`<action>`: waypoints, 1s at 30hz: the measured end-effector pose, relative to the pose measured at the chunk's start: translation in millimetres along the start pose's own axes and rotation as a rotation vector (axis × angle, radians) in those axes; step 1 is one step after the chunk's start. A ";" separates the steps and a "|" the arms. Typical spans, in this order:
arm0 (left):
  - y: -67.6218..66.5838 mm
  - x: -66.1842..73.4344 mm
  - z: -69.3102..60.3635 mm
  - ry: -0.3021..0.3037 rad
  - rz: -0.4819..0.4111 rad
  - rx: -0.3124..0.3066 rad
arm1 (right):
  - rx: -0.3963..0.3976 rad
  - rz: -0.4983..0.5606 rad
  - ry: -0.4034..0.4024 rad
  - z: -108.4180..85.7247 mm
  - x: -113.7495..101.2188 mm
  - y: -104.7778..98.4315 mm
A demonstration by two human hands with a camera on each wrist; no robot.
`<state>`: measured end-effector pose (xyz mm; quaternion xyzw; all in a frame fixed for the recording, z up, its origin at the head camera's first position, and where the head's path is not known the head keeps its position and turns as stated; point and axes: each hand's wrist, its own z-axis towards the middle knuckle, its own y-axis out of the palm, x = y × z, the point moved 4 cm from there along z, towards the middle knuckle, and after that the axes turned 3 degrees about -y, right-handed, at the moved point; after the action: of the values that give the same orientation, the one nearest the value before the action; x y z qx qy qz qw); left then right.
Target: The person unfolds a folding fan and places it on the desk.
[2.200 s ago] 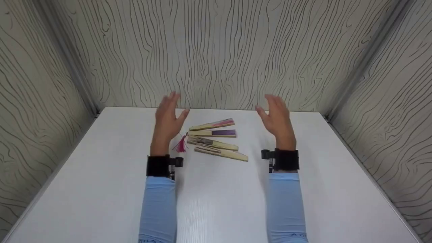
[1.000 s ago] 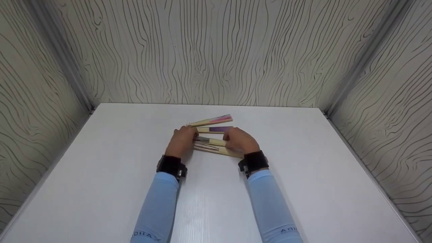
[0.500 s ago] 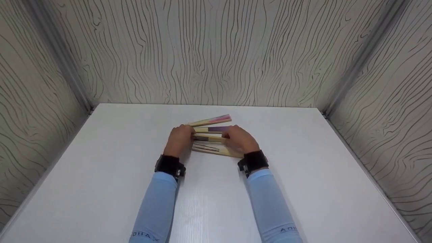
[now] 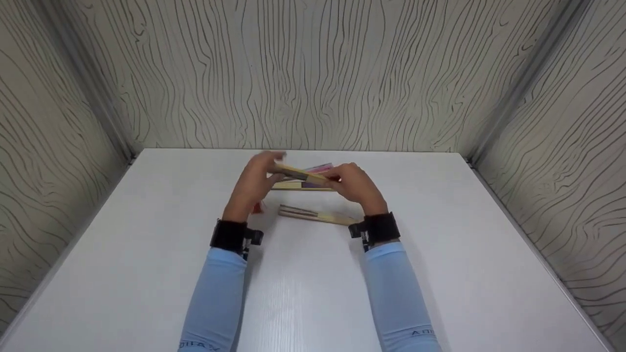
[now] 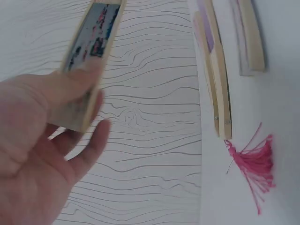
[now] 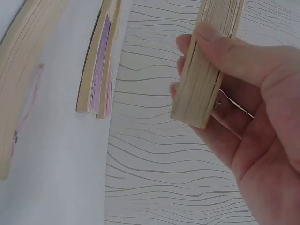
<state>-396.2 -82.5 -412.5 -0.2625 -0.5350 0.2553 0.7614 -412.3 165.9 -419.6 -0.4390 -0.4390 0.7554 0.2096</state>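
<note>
A folded hand fan (image 4: 296, 173) with pale wooden ribs is held up above the table between both hands. My left hand (image 4: 253, 183) pinches its left end, where the left wrist view shows a dark printed picture (image 5: 96, 35) on the folded leaf. At the other end, the bare ribs (image 6: 199, 89), my right hand (image 4: 359, 183) grips with thumb and fingers. Below lie a purple folded fan (image 4: 289, 186) and a pink folded fan (image 4: 323, 168), both partly hidden. Nearer me rests another folded fan (image 4: 313, 215).
A pink tassel (image 5: 253, 161) lies on the white table (image 4: 303, 293) by the rivet end of the purple fan. Patterned panels (image 4: 303, 73) rise behind the table and on both sides.
Both hands came down from the sides to the fans, took hold of the third one from the back, and raised it off the table. The other fans stay lying there.
</note>
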 end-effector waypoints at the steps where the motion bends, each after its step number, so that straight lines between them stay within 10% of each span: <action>1: -1.8 -1.3 0.2 -0.015 -0.065 0.056 | 0.034 0.040 0.000 0.1 0.7 -0.9; 5: 0.0 -3.5 1.2 -0.093 -0.369 0.159 | 0.170 0.291 0.042 1.0 1.4 -2.0; 13: 29.6 14.9 0.8 -0.100 -0.557 -0.038 | 0.125 0.895 0.219 8.7 -9.6 17.7; 20: 46.2 21.8 2.3 -0.140 -0.610 -0.028 | 0.068 1.000 0.231 10.3 -20.6 26.5; 30: 48.2 19.8 0.1 -0.180 -0.598 -0.092 | 0.075 0.828 0.267 5.1 -20.1 12.4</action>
<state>-395.6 -34.0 -431.5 -0.1039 -0.6646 0.0180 0.7397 -405.1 142.8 -419.3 -0.6640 -0.1673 0.7277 -0.0401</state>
